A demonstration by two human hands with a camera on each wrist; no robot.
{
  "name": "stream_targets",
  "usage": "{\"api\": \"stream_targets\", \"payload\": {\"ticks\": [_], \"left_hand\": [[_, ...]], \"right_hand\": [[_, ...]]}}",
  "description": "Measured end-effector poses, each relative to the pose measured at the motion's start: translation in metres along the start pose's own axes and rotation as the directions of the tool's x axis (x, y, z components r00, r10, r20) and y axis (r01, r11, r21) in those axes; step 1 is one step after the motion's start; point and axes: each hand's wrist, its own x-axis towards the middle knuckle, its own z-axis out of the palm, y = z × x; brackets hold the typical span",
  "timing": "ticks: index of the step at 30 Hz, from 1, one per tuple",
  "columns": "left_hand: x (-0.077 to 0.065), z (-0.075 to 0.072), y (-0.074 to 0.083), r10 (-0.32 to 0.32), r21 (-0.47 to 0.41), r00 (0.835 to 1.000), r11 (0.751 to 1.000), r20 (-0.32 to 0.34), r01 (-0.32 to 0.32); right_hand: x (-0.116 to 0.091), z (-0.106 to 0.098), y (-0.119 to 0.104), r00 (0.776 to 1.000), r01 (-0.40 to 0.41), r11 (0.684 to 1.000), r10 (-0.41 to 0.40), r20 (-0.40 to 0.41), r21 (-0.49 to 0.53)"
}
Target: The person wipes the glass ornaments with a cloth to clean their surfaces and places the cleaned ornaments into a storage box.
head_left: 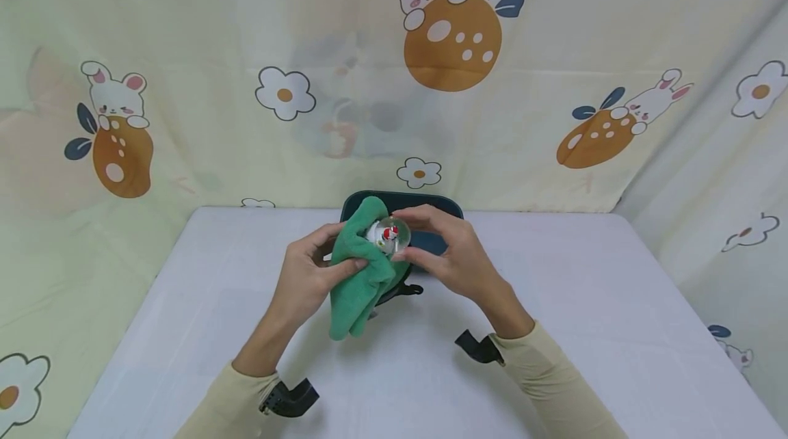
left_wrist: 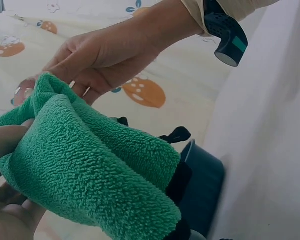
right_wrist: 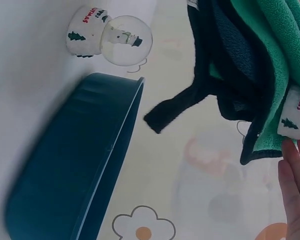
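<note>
A small snow globe [head_left: 390, 235] with a red-and-white figure inside is held up in front of me, its white base tucked into a green towel [head_left: 360, 282]. My left hand [head_left: 310, 271] grips the towel around the base, thumb on the near side. With thumb and fingertips, my right hand [head_left: 452, 251] pinches the clear ball from the right. Part of the white printed base [right_wrist: 294, 112] peeks out of the towel's folds in the right wrist view. The towel's dark-edged underside and a black strap [right_wrist: 172, 111] hang below.
Behind the hands stands a dark blue basin [head_left: 403, 194] on the white-covered table [head_left: 246, 316]. Beside it, in the right wrist view, is a second snow globe [right_wrist: 126, 42] with a snowman inside and a printed white base. A patterned curtain [head_left: 215, 29] backs the table.
</note>
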Motion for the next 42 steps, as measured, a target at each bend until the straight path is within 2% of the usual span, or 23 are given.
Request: {"api": "stream_targets", "payload": {"ticks": [9, 12, 20, 24, 27, 32, 36, 42], "left_hand": [[-0.0002, 0.0047, -0.0014, 0.015, -0.006, 0.998, 1.0, 0.059, -0.014], [-0.0005, 0.0062, -0.001, 0.008, -0.01, 0.998, 1.0, 0.059, -0.008], [-0.0005, 0.0041, 0.0006, -0.055, -0.038, 0.998, 0.998, -0.007, 0.055], [-0.0005, 0.0022, 0.0012, -0.064, -0.057, 0.998, 0.996, -0.026, 0.063], [0.0001, 0.002, 0.0022, -0.066, -0.083, 0.998, 0.994, -0.022, 0.064], [0.0001, 0.0041, 0.0021, -0.07, -0.141, 0.997, 0.987, 0.006, 0.071], [-0.0008, 0.006, 0.0009, -0.074, -0.145, 0.997, 0.986, 0.027, 0.077], [-0.0007, 0.0047, 0.0003, -0.07, -0.147, 0.997, 0.986, 0.038, 0.075]], "right_hand": [[0.0011, -0.0001, 0.0008, 1.0, 0.029, 0.999, -0.029, 0.007, -0.039], [0.0022, 0.0009, -0.0004, 0.999, 0.027, 0.999, -0.026, 0.025, -0.04], [0.0019, -0.0001, -0.004, 0.984, 0.035, 0.996, -0.021, 0.179, -0.077], [0.0017, -0.0028, -0.0034, 0.968, 0.041, 0.998, -0.026, 0.25, -0.053], [0.0018, -0.003, -0.0023, 0.962, 0.037, 0.998, -0.023, 0.272, -0.048], [0.0018, 0.0014, 0.0003, 0.97, 0.071, 0.991, -0.043, 0.241, -0.11], [0.0003, 0.0021, 0.0005, 0.979, 0.111, 0.977, -0.076, 0.191, -0.182], [-0.0007, 0.0006, -0.0004, 0.986, 0.086, 0.971, -0.05, 0.162, -0.223]]}}
